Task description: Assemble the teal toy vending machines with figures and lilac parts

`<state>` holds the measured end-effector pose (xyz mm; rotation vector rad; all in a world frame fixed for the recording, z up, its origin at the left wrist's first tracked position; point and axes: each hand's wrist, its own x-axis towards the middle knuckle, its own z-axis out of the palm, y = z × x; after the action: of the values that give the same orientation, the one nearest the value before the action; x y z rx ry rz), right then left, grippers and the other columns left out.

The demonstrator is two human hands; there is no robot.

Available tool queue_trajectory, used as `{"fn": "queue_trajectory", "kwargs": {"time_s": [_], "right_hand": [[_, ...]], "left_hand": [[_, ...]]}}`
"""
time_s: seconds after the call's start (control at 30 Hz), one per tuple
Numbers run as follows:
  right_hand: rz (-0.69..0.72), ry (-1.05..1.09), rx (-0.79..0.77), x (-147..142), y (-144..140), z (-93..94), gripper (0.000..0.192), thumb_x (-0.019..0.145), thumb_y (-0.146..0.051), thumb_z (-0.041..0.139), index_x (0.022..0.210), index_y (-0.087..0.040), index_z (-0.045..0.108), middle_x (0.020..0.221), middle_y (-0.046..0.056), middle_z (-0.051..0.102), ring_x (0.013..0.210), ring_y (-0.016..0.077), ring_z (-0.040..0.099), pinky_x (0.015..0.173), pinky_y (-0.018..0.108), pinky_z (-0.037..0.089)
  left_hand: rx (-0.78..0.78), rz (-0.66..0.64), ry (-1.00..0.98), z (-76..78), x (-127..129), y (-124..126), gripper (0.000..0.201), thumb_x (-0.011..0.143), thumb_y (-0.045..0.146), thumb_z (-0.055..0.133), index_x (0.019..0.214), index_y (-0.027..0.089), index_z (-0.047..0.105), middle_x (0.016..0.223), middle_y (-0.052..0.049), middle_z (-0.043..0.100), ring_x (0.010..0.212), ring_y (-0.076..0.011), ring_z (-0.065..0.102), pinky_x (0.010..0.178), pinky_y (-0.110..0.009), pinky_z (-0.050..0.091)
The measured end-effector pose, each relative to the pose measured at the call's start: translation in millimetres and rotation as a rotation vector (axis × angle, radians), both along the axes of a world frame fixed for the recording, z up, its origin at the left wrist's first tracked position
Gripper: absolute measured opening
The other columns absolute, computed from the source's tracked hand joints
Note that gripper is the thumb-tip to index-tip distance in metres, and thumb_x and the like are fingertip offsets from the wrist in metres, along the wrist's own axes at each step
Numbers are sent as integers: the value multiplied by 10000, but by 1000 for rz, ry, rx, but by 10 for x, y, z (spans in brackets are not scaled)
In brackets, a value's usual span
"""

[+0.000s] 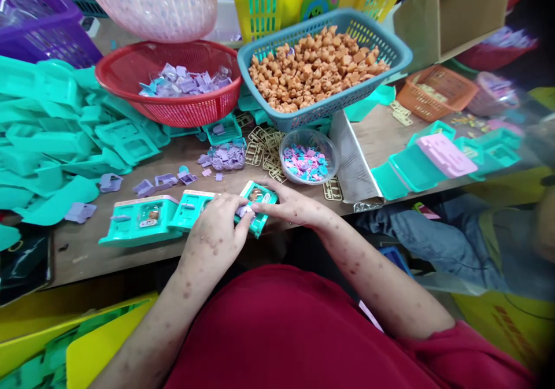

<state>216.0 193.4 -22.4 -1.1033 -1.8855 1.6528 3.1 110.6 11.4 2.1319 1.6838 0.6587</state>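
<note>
Both my hands meet on a small teal toy case [259,199] at the near edge of the table. My left hand [217,230] grips its near side and pinches a small lilac piece [245,210] against it. My right hand [289,203] holds the case from the right, fingers on top. An orange figure shows inside the case. Two more teal cases [141,218] [191,207] lie just to the left on the wooden table [82,244].
A red basket [173,80] holds lilac parts, a blue basket [323,65] holds orange figures, and a clear bowl [309,156] holds pink and blue bits. Teal shells [52,140] are heaped at left. Loose lilac pieces [165,180] and tan frames [264,149] lie between. Another person's jeans-clad leg [416,233] is at right.
</note>
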Motion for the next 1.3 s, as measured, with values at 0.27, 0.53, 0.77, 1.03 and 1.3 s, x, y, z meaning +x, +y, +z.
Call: {"fn": "queue_trajectory", "kwargs": {"time_s": [0.27,0.53,0.77,1.03,1.3], "right_hand": [[36,-75,104,-16,37,-43,755,958,-559,824,1561,-191,556,1487,132,696,1352,312,667,1245,534,502],[140,-49,38,85,144,86,797,909,-560,858,1561,-212,558,1468,97,723,1318,287,706,1150,451,597],[326,-271,44,-68,446,233,1146,640,-499,1052,1641,-311,527,1594,137,654,1054,276,808,819,373,726],[395,-215,187,-2,477,406,952,804,-424,947,1645,-243,541,1617,126,644,1400,352,694,1192,525,595],[-106,-144,249,179,-263,247,730,1039,-529,713,1655,-222,470,1738,169,479,1630,350,456,1342,613,408]], "left_hand": [[-33,25,91,46,39,4,240,1093,341,616,1211,176,743,1161,-126,811,1113,-353,756,1008,-505,594],[-50,-126,11,117,-145,73,295,1103,431,603,1202,214,777,1228,-108,810,1155,-312,751,1064,-475,581],[-43,-531,104,142,-437,277,366,1110,450,596,1413,316,751,1521,-78,696,1393,-307,672,1208,-474,541],[105,-571,273,61,-387,328,340,1148,380,551,1369,197,734,1349,-144,761,1238,-320,746,1070,-464,619],[230,-399,196,-125,-120,-30,393,1134,272,594,1484,99,639,1453,-188,742,1303,-320,737,1129,-476,614]]}}
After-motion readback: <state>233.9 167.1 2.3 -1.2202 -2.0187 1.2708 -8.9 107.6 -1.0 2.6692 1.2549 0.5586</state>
